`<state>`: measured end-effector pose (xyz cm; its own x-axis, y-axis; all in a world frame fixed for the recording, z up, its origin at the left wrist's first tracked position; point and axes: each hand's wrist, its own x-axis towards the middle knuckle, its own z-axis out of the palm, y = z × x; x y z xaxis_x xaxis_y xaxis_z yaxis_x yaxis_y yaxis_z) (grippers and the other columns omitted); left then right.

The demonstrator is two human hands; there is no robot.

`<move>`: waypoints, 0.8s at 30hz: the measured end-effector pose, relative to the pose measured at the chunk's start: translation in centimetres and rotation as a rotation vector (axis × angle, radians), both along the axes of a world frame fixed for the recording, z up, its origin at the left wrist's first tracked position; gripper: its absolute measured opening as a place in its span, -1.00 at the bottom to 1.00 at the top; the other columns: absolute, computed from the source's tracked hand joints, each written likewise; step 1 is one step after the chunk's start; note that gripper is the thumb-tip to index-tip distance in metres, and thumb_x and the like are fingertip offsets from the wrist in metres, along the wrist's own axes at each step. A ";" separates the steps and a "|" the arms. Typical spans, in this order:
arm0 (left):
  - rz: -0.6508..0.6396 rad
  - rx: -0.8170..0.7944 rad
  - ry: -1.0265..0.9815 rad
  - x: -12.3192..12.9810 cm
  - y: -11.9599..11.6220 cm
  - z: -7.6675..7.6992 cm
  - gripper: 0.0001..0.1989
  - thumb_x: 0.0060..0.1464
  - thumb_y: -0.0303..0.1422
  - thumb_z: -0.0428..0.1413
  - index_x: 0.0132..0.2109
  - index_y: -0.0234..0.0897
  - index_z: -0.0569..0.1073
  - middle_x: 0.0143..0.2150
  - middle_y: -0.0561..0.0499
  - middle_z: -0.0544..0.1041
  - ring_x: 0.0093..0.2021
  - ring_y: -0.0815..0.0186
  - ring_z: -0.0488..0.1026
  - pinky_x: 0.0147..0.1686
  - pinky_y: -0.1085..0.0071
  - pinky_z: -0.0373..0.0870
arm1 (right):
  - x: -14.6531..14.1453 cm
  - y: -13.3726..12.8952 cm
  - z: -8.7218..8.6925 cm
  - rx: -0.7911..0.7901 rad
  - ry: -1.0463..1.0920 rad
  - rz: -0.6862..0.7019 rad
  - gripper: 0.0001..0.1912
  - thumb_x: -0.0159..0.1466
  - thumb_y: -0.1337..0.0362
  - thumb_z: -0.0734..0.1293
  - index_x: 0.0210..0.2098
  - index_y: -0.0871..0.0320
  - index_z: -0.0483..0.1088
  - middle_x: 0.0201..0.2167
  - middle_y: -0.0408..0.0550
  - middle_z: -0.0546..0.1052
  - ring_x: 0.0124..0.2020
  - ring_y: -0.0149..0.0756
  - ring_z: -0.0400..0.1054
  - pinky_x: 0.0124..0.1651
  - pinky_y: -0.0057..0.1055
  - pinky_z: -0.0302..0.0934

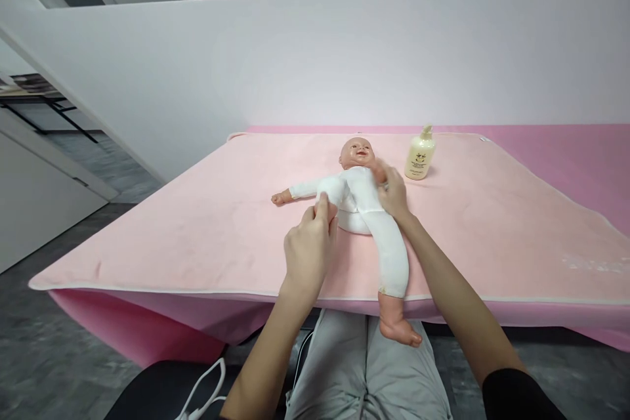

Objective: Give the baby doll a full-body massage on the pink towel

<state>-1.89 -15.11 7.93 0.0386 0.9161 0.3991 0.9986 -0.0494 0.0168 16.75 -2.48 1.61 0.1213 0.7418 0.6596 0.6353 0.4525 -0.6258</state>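
Observation:
A baby doll (pixel 364 187) with a white cloth body lies face up on a pink mat (pixel 221 230), its head towards the wall. My left hand (pixel 310 243) is closed around the doll's foot, with that leg bent up towards its belly. Up by the doll's shoulder, my right hand (pixel 392 193) is closed on the doll's arm, whose hand shows beside its chin; my fingertips are partly hidden and blurred. The other leg stretches towards me, its foot over the table edge. The other arm lies out to the left.
A pale yellow pump bottle (pixel 420 154) stands on the mat, right of the doll's head. Behind the table rises a white wall (pixel 315 59). Pink cloth (pixel 566 157) lies under the mat and hangs over the edge. A white cable (pixel 209 384) lies at the lower left.

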 end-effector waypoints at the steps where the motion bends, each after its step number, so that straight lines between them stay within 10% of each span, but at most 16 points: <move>1: 0.009 -0.044 0.009 0.5 0.9 0.1 -0.52 0.21 -0.30 -0.07 0.25 -0.30 0.20 -0.22 -0.15 0.54 -0.39 0.20 0.52 -0.49 0.42 0.30 | -0.2 -0.2 0.1 -0.019 -0.130 0.056 -0.36 0.05 0.51 0.12 0.12 0.07 0.27 -0.08 0.02 0.44 -0.02 -0.16 0.28 0.07 -0.17 0.15; 8: -0.019 -0.151 -0.057 0.1 3.0 0.5 -0.50 0.20 -0.28 -0.04 0.25 -0.31 0.19 -0.23 -0.17 0.55 -0.30 0.15 0.52 -0.39 0.39 0.33 | 0.2 -0.3 0.1 -0.031 -0.073 0.120 -0.35 0.01 0.51 0.15 0.11 0.09 0.28 -0.04 -0.02 0.45 -0.03 -0.17 0.29 0.07 -0.16 0.16; 12: -0.060 -0.116 -0.104 -1.6 -2.0 0.7 -0.49 0.19 -0.23 -0.04 0.26 -0.27 0.18 -0.25 -0.11 0.57 -0.32 0.20 0.53 -0.44 0.45 0.31 | 0.5 0.4 -0.1 -0.041 0.367 0.053 -0.44 0.06 0.36 0.24 0.09 0.10 0.23 0.06 -0.02 0.38 0.04 -0.23 0.28 0.11 -0.23 0.17; 19: -0.249 -0.120 -0.164 -2.8 -11.1 -3.6 -0.56 0.22 -0.21 -0.10 0.20 -0.20 0.28 -0.07 -0.05 0.55 -0.46 0.34 0.51 -0.54 0.51 0.30 | 2.6 1.7 -1.6 -0.098 1.003 -0.402 -0.25 0.04 0.32 0.23 0.21 0.13 -0.05 0.18 0.10 0.22 0.15 -0.24 0.21 0.13 -0.23 0.18; 24: -0.132 -0.030 -0.138 -2.3 -7.1 -1.4 -0.52 0.21 -0.22 -0.07 0.24 -0.21 0.22 -0.18 -0.05 0.57 -0.39 0.28 0.53 -0.48 0.49 0.30 | 2.3 1.4 -1.3 -0.023 0.925 -0.392 -0.21 0.05 0.31 0.23 0.25 0.15 -0.11 0.24 0.11 0.14 0.21 -0.26 0.14 0.20 -0.26 0.09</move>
<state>-4.17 -22.17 6.52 0.1058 0.9183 0.3816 0.9716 -0.1772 0.1570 19.03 -1.07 0.33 0.8170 0.5515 0.1685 -0.0035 0.2969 -0.9549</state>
